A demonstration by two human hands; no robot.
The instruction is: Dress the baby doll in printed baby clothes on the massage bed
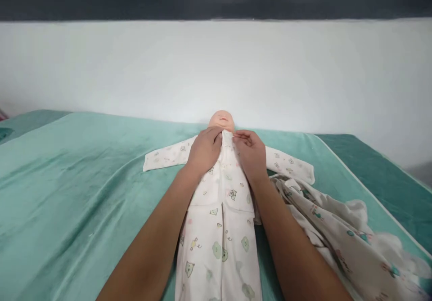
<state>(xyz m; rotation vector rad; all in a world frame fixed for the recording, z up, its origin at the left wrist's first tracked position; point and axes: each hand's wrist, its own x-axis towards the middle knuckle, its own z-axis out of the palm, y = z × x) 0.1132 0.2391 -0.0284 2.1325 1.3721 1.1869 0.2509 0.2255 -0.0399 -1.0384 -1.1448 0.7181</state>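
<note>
At far left I record a green cover point(74, 179), creased. Next, one sleeve point(165, 154) of the white printed outfit point(232, 197) lies stretched outward on it. My left hand point(205, 148) rests at the collar's left side, fingers together; whether it grips fabric, I cannot tell. At centre, the doll's head point(222, 120) shows above the collar. My right hand point(251, 152) meets the collar's right side, fingers bent; a pinch I cannot confirm. Farther right: the other sleeve point(290, 163), then a crumpled printed cloth point(337, 220).
</note>
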